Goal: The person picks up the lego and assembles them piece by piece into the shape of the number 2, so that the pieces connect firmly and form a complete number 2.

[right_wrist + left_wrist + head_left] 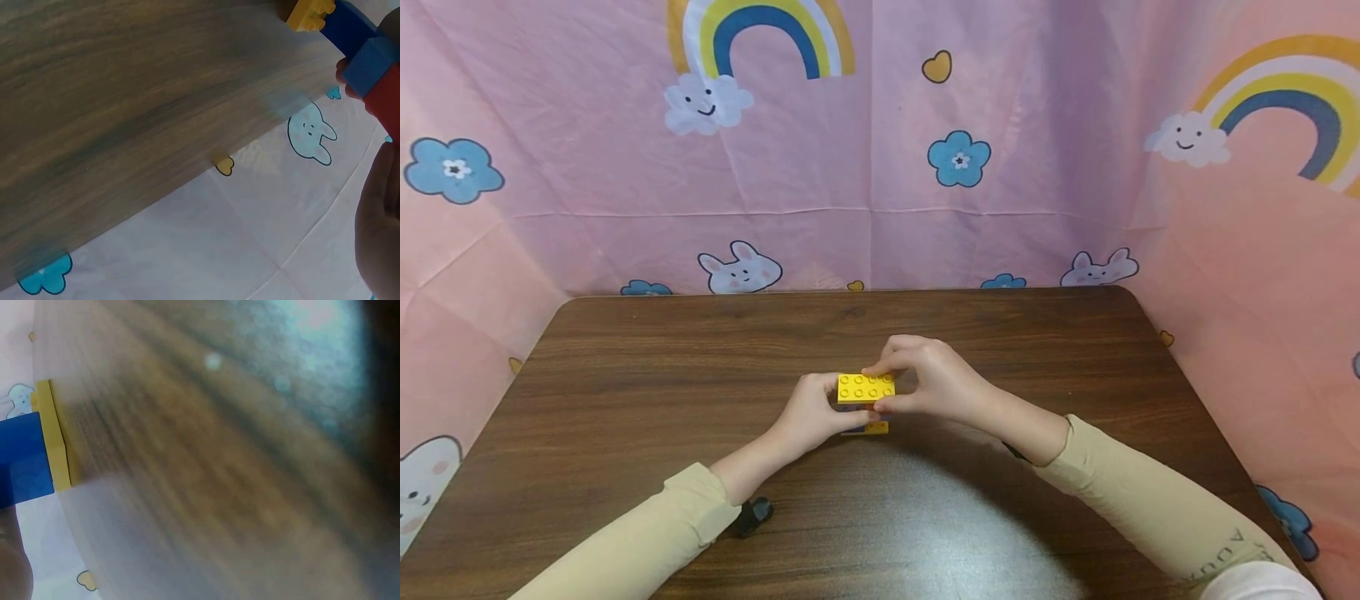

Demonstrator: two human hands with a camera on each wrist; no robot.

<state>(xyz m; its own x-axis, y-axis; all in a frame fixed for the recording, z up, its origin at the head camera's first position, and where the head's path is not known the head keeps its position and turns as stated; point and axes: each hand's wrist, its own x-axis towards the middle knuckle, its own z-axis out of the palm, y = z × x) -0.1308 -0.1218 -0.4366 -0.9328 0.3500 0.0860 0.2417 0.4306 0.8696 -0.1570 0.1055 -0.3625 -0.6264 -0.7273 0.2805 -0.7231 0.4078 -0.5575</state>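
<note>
Near the middle of the table, both hands are at a stack of toy building bricks. Its top is a yellow brick (865,388) with round studs, which my right hand (936,379) pinches between thumb and fingers from the right. Lower down, my left hand (811,417) grips the stack from the left, thumb across the front. At the bottom a yellow brick (309,14) rests on the table. Above it the right wrist view shows a dark blue brick (350,28), a lighter blue brick (373,65) and a red brick (387,100). Whether the top brick is fully seated I cannot tell.
The brown wooden table (662,358) ends at a pink patterned cloth (820,167) behind and at both sides. A small black device (752,515) shows under the left wrist.
</note>
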